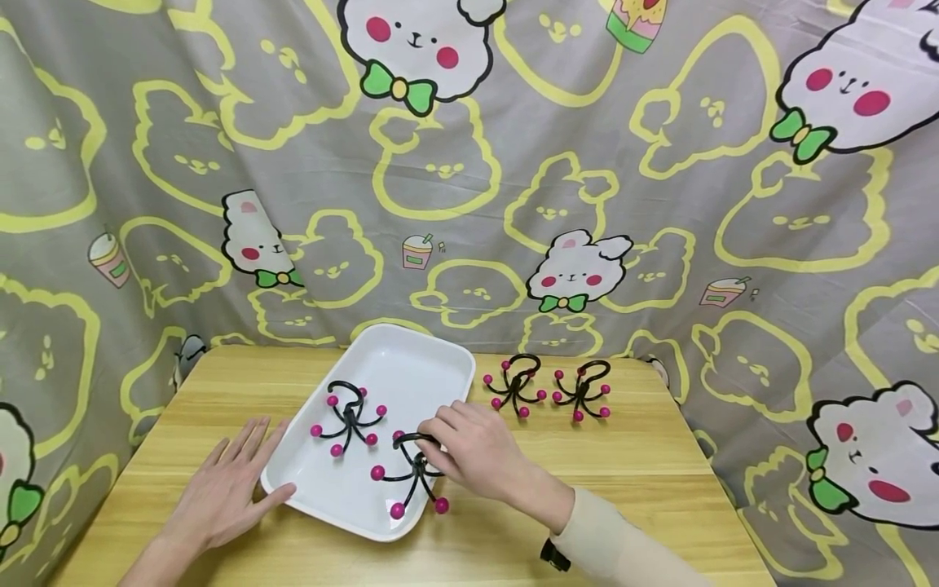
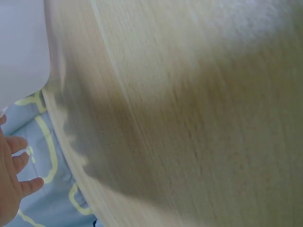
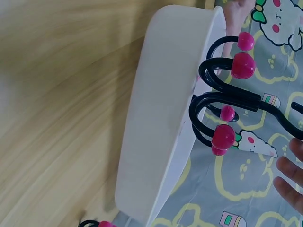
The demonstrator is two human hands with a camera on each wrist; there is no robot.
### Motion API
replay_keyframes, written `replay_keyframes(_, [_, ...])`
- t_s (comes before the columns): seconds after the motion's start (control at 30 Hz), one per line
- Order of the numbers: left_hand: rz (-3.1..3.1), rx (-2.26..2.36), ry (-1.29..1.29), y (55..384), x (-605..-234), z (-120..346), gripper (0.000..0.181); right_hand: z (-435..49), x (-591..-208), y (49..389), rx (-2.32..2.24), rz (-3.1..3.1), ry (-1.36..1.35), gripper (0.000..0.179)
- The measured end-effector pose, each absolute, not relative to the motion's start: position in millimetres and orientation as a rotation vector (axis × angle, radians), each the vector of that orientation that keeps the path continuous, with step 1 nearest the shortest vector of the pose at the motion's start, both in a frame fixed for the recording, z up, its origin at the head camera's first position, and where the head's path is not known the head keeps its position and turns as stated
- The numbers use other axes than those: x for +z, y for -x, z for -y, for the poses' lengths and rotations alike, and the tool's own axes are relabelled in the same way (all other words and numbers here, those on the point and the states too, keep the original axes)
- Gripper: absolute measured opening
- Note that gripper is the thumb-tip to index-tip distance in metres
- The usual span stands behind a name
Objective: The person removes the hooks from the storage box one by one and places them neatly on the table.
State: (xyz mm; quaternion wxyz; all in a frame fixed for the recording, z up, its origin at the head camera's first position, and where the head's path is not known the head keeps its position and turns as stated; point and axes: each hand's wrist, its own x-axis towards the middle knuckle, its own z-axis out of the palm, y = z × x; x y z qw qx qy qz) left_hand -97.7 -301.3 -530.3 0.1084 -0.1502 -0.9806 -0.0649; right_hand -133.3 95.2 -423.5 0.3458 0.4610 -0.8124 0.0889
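My right hand (image 1: 480, 452) pinches the curved handle of a black claw massager (image 1: 419, 466), whose bent arms end in pink balls. It hangs over the near right rim of a white tray (image 1: 293, 440). In the right wrist view the same massager (image 3: 246, 101) is close up, its arms overlapping the tray's rim and my fingertips (image 3: 289, 168) by its handle. A second massager (image 1: 350, 416) of the same kind stands inside the tray. My left hand (image 1: 227, 489) lies with fingers stretched out beside the tray's left edge, thumb at its rim.
Two more massagers, one (image 1: 516, 387) beside the other (image 1: 582, 391), stand on the wooden table (image 1: 587, 489) right of the tray. A grey patterned curtain (image 1: 455, 236) hangs behind the table and along its sides.
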Motion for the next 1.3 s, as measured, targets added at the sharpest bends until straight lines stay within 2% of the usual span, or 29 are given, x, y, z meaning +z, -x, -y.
replay_keyframes(0.77, [2.891, -0.203, 0.435, 98, -529, 300, 0.096, -153, -427, 132, 0.295, 2.136, -1.124, 0.032])
replay_keyframes(1.3, [2.912, -0.203, 0.423, 98, -529, 301, 0.096, -198, -447, 136, 0.338, 2.177, -1.185, 0.022])
